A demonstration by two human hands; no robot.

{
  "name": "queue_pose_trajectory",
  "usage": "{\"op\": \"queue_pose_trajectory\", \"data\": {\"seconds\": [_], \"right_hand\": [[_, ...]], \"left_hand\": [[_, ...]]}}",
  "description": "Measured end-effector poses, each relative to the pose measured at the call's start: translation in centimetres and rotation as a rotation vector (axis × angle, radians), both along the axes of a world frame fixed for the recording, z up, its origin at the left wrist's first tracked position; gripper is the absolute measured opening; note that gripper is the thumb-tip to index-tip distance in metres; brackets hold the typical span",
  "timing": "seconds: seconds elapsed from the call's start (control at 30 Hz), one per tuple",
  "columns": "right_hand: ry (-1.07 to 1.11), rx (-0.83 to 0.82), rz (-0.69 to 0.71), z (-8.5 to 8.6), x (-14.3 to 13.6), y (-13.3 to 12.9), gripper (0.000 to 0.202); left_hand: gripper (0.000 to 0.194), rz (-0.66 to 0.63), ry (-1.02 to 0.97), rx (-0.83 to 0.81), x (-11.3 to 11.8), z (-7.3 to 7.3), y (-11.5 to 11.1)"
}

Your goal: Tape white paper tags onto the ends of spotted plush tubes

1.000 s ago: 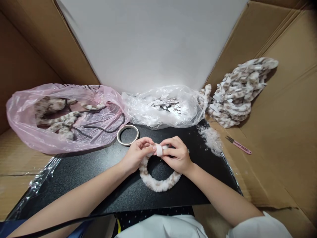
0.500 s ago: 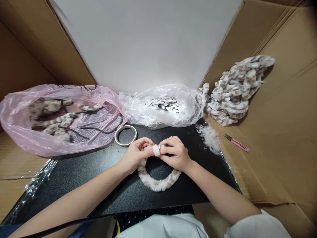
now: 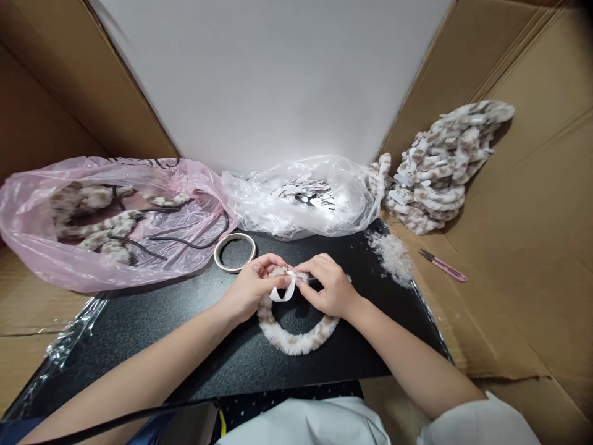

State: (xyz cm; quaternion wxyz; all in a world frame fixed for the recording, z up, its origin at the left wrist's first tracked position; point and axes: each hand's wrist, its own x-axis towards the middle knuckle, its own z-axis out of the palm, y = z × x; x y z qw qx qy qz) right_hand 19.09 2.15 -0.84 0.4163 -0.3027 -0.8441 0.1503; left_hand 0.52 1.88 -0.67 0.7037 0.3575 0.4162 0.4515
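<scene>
A fluffy white-and-beige ring, like a plush headband [image 3: 299, 344], lies on the black tabletop, its far side raised between my hands. My left hand [image 3: 250, 284] is closed on the far left part of the ring, thumb beside a white strip [image 3: 283, 295]. That strip curls down in a loop from the spot where my fingers meet. My right hand [image 3: 331, 285] pinches the ring just right of the strip. My fingertips hide how the strip is joined to the ring.
Beyond my left hand lies a tape roll [image 3: 235, 253]. A pink bag [image 3: 28, 228] holds furry pieces and black cords; a clear bag [image 3: 250, 204] holds white tags. At right are fluff [image 3: 391, 256], pink-handled thread snips [image 3: 443, 266] and piled furry bands [image 3: 440, 167] on cardboard.
The white strip, earlier folded short and flat over the ring, now hangs open in a longer curl toward my left thumb. Both hands stay almost in place.
</scene>
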Motion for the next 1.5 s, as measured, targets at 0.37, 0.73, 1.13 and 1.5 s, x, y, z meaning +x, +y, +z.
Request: {"op": "queue_pose_trajectory", "data": {"seconds": [0.37,0.73,1.13,1.5], "right_hand": [[0.232,-0.738,-0.045,0.4,-0.7,-0.6,0.009],[0.485,-1.125,0.056,0.0,-1.2,-0.1,0.016],[0.649,-1.565,0.13,0.9,-0.4,0.5,0.033],[0.655,-1.446,-0.072,1.0,-0.7,0.5,0.036]], "left_hand": [[0.022,-0.095,0.233,0.265,-0.2,0.3,-0.1],[0.014,-0.069,0.799,0.813,-0.1,0.9,-1.1],[0.015,0.027,0.952,1.296,-1.0,0.3,-1.1],[0.019,-0.201,0.975,1.343,-0.7,0.1,-1.4]]}}
